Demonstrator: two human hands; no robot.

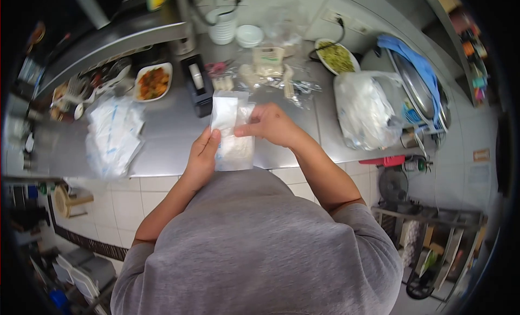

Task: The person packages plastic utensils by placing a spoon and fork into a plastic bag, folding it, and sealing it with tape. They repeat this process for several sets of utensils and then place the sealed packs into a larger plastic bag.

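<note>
A flat white plastic packet (230,147) with faint blue print stands upright before me at the counter's front edge. My left hand (203,158) grips its left side, the thumb lying on the front. From the right, my right hand (271,124) is closed at the packet's upper right side, with the thumb across the front and the other fingers partly hidden. Clear film shows around the packet's upper part. Left of my hands lies a pile of similar white packets (114,136) with blue marks. Just behind the packet is a black device (196,85) with a white strip.
At the back stand a dish of orange-red food (153,82), stacked white tubs (222,27), small white bowls (249,36) and a dish of green shreds (336,57). Clear wrappers (300,90) lie mid-counter. A stuffed plastic bag (368,112) sits right, beside a large metal pot (414,82).
</note>
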